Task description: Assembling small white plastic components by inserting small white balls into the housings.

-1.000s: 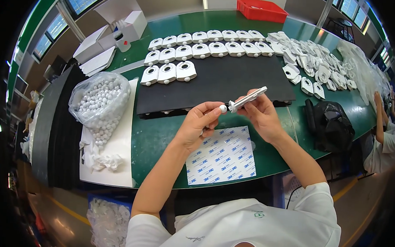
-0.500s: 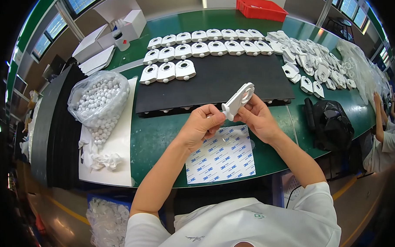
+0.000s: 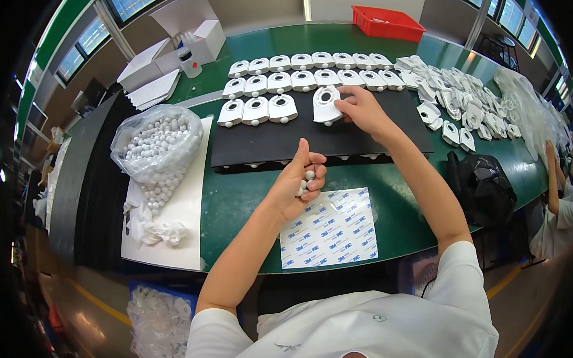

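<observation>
My right hand (image 3: 363, 110) grips a white plastic housing (image 3: 323, 109) by its right side, over the black foam board (image 3: 262, 142). The housing has a round dark-centred hole and a small white ball at its lower edge. Closed loosely, my left hand (image 3: 290, 190) cradles several small white balls (image 3: 310, 175) in its curled fingers, with the thumb pointing up. Similar housings (image 3: 256, 106) stand in rows on the board, the shortest row to the left of the held one. A sheet with blue print (image 3: 329, 234) lies below my left hand.
A clear bag of white balls (image 3: 158, 140) sits on a white board at left. Loose white housings (image 3: 453, 90) are heaped at right, near a black bag (image 3: 485, 186). A red bin (image 3: 388, 23) stands at the back. Another person's arm (image 3: 551, 175) shows at far right.
My right hand has carried the housing away from my left hand, forward over the foam board. The left hand has turned, showing the balls in it. The view has shifted slightly.
</observation>
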Motion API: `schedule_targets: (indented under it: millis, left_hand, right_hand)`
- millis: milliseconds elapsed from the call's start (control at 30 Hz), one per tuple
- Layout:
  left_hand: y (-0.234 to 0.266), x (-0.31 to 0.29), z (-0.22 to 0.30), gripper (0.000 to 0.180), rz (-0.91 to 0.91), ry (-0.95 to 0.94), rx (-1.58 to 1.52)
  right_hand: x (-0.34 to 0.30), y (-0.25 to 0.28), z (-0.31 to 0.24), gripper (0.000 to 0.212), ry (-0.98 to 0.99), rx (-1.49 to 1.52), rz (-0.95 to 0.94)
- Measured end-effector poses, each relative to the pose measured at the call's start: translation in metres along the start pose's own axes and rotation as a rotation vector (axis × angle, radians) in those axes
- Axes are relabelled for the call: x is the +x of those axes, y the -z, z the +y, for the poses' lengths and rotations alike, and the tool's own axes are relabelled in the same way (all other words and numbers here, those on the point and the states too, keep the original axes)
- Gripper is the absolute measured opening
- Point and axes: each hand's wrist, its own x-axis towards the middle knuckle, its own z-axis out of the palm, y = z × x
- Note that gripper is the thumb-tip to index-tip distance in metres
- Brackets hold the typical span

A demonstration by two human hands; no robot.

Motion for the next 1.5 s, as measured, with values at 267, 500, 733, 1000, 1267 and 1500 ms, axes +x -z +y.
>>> schedule_targets:
  millis: [267, 500, 733, 1000, 1267, 1500]
  left_hand:
    - [-0.001, 0.000, -0.001, 0.022, -0.067, 0.034, -0.053]
    - [0.002, 0.000, -0.001, 0.020, -0.062, -0.011, -0.037]
    - [-0.008, -0.003, -0.002, 0.025, -0.096, -0.050, 0.091]
    - [0.000, -0.006, 0.000, 0.032, -0.042, -0.066, 0.085]
    - [-0.001, -0.003, 0.001, 0.030, -0.135, -0.101, 0.047]
    - [0.000, -0.010, 0.001, 0.025, -0.121, -0.166, 0.024]
  right_hand:
    - [0.051, -0.021, 0.022, 0.030, -0.076, -0.228, 0.015]
    - [0.034, 0.000, 0.023, 0.025, 0.057, -0.119, 0.093]
    - [0.015, 0.153, 0.018, 0.025, 0.351, -1.043, 0.227]
    - [-0.027, 0.206, 0.030, 0.052, -0.142, -1.275, -0.197]
    - [-0.060, 0.266, 0.060, 0.023, 0.055, -1.732, -0.038]
    - [-0.107, 0.177, 0.005, 0.018, 0.273, -0.910, 0.371]
